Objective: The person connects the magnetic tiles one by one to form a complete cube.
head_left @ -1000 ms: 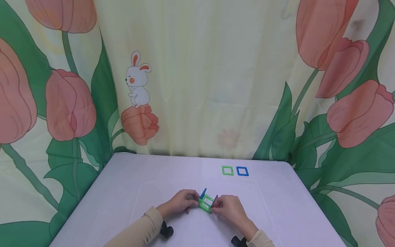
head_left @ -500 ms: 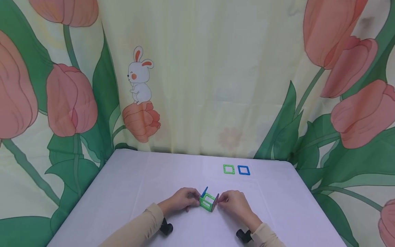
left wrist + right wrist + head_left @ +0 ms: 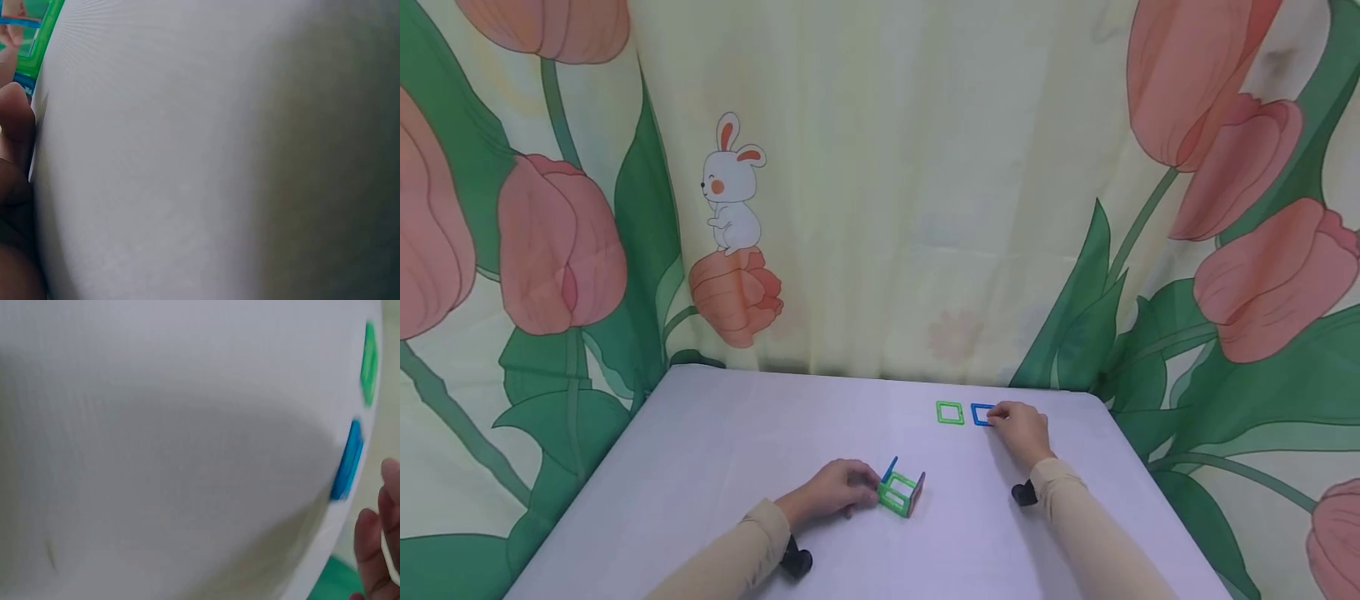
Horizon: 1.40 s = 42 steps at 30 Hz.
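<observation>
My left hand (image 3: 835, 490) is by the left side of a small structure of square magnetic tiles (image 3: 895, 498), its curled fingers holding that edge. Green tile frames form the base and front, a blue tile (image 3: 889, 470) leans up on the left, and a purple tile (image 3: 917, 492) stands on the right. The left wrist view catches fingertips (image 3: 15, 112) close to a green frame (image 3: 39, 50). At the back of the table, my right hand (image 3: 1024, 429) reaches over the right part of a flat blue square tile (image 3: 977, 414). In the right wrist view its fingers are slightly apart from the blue tile (image 3: 347, 461).
A flat green square tile (image 3: 950, 412) lies just left of the blue one. White cloth covers the table (image 3: 775, 433), with a tulip-and-rabbit curtain (image 3: 865, 208) behind its far edge. Black camera mounts (image 3: 1022, 493) sit under both wrists.
My right hand has let go of the purple tile and moved back and right to the flat blue tile. The purple tile stays standing; the left hand remains at the structure.
</observation>
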Each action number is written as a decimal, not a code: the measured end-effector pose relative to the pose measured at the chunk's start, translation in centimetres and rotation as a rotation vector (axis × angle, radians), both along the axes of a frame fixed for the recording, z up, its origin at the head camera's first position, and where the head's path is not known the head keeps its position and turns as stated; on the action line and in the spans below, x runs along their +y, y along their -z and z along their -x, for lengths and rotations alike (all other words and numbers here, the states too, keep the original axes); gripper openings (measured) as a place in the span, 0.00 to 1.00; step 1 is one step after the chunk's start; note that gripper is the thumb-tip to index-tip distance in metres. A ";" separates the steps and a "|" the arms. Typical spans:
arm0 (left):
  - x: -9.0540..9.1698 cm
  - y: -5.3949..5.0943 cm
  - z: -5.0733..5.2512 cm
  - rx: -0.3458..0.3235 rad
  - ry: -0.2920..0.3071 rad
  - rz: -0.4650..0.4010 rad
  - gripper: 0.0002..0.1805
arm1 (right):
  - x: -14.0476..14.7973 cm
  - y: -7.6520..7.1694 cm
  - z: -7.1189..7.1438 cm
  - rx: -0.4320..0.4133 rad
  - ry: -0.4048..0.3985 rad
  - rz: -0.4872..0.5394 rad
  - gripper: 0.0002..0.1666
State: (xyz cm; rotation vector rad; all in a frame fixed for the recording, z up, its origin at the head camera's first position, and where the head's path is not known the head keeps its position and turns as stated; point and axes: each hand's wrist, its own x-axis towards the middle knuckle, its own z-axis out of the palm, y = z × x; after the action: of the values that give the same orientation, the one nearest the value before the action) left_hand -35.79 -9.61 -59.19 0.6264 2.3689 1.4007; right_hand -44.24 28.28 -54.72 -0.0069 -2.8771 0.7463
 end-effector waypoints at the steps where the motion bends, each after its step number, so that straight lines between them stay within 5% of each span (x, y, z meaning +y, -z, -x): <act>1: -0.1 0.1 -0.1 -0.004 0.002 -0.006 0.12 | 0.5 0.2 0.4 -0.014 -0.002 -0.005 0.08; 8: -0.4 0.1 -0.1 -0.041 -0.012 -0.036 0.12 | 2.2 1.7 1.2 -0.144 -0.052 0.048 0.15; 20: 0.0 0.0 0.1 -0.064 -0.021 -0.051 0.14 | 2.2 1.3 1.1 -0.045 -0.044 -0.025 0.05; 32: -0.2 -0.1 -0.1 -0.063 -0.029 -0.058 0.13 | 2.5 0.5 1.7 -0.098 -0.033 -0.027 0.12; 42: -0.1 -0.1 -0.1 -0.062 -0.033 -0.063 0.13 | 3.2 1.0 1.9 -0.089 -0.017 0.081 0.12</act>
State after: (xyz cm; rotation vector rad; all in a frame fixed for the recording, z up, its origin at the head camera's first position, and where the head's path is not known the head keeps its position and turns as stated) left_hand -35.67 -9.72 -59.13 0.5549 2.3048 1.4922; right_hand -46.18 31.44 -55.76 -0.0267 -2.9320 0.8866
